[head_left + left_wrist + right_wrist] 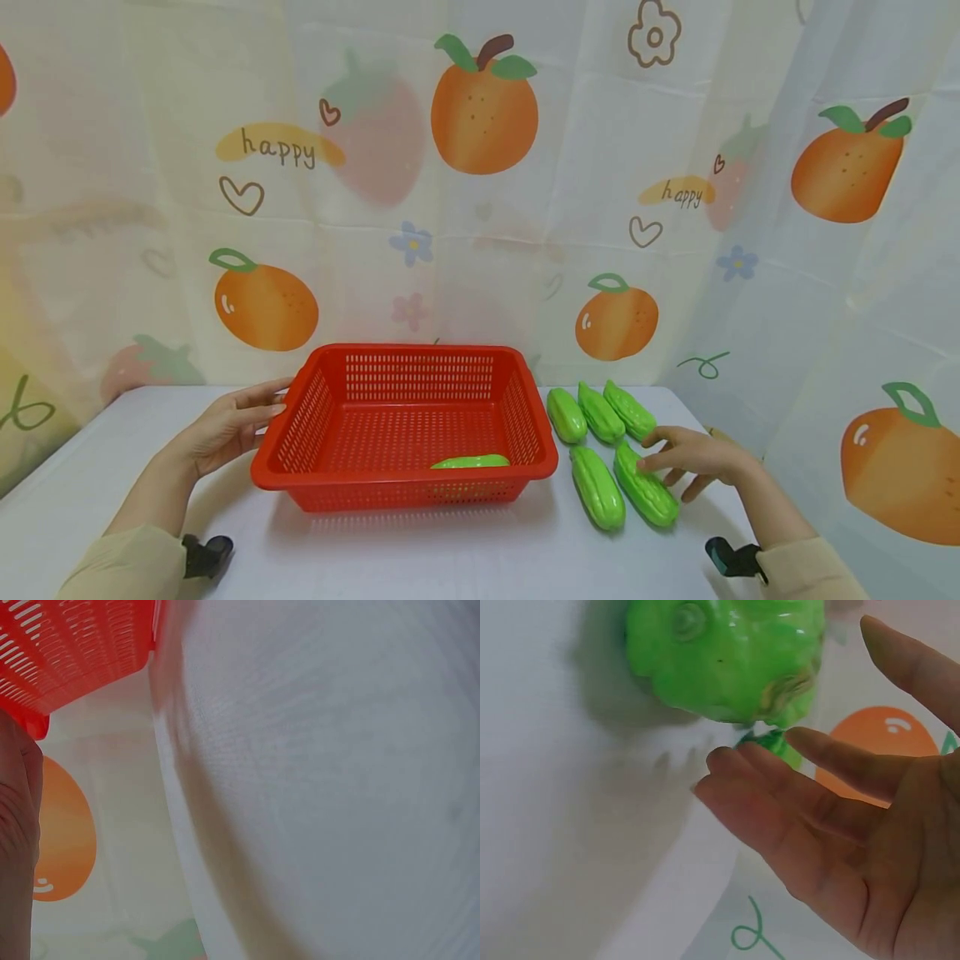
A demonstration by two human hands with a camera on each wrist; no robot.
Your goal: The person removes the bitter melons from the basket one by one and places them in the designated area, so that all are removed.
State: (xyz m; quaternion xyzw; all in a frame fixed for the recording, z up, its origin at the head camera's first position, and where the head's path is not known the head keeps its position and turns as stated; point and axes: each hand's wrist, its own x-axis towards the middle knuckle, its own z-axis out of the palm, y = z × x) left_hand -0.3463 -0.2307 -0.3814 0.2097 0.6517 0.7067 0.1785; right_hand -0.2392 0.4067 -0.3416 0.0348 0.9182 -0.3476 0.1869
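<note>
A red plastic basket (405, 479) stands on the white table, with one green bitter melon (472, 461) lying inside near its front wall. My left hand (228, 429) is at the basket's left side, its fingertips against the rim. In the left wrist view the basket wall (82, 652) shows beside part of that hand (15, 802). Several glossy green bitter melons lie right of the basket in two rows. Over the front-right bitter melon (647, 487) hovers my right hand (697, 457), fingers spread and holding nothing. The right wrist view shows a bitter melon's end (720, 660) just beyond the fingertips.
Behind the table (420, 558) hangs a pale curtain (525, 250) printed with oranges and strawberries, which also runs along the right side. Back-row bitter melons (567, 415) lie close to the basket's right wall. Dark straps (206, 557) sit at both wrists.
</note>
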